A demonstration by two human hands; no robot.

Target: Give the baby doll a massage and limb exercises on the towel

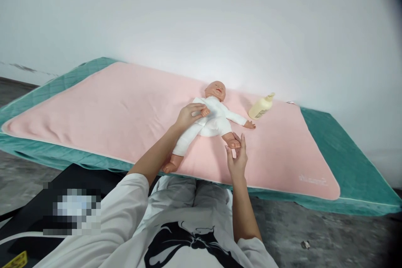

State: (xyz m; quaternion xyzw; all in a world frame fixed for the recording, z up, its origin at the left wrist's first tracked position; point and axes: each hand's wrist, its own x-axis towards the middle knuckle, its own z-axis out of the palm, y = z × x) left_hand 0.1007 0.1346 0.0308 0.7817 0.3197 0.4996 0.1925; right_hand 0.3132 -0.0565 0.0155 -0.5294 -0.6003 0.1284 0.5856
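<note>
A baby doll in a white outfit lies on its back on a pink mat, its head toward the wall. My left hand is closed at the doll's small hand, over its belly. Thumb and fingers of my right hand are around the doll's foot, on the bent leg at the right. The doll's other leg stretches toward me, past my left forearm. Its other arm points out to the right. A pale yellow pump bottle stands tilted in view on the mat, beyond that arm.
Beneath the pink mat is a green quilted cover, showing at both ends. A pale wall runs along the far side. At the lower left is a black surface with a blurred-out patch. The floor is grey.
</note>
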